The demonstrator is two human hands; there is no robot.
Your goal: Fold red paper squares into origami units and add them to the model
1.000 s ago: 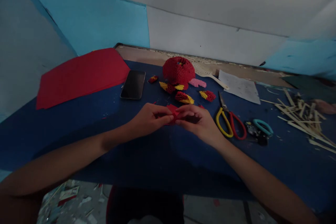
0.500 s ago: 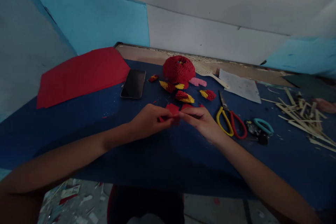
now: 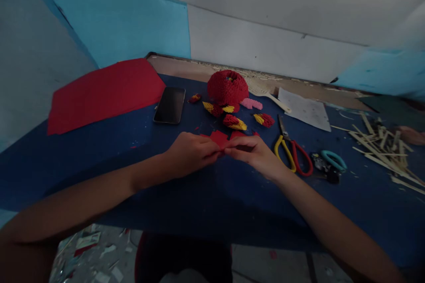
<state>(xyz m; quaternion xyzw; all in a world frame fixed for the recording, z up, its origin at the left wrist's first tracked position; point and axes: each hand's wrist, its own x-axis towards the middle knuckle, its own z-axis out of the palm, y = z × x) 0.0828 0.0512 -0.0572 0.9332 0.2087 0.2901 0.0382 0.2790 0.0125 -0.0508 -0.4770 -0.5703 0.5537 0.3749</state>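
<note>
- Head: left hand (image 3: 189,154) and right hand (image 3: 258,155) are pinching paper (image 3: 222,145), fingers (image 3: 238,154) nearly closed.
- Apparently they are folding.
- Next move is probably needing steadiness.

No text — label, brand, number or sign — can be read anywhere.

dimly lit: a dark blue surface (image 3: 199,205) spans the centre; a light blue wall section (image 3: 149,26) stands at eleven o'clock, a pale grey wall (image 3: 282,0) at one o'clock; the grey floor (image 3: 252,263), at six o'clock, bears scraps (image 3: 88,242) towards seven.
</note>
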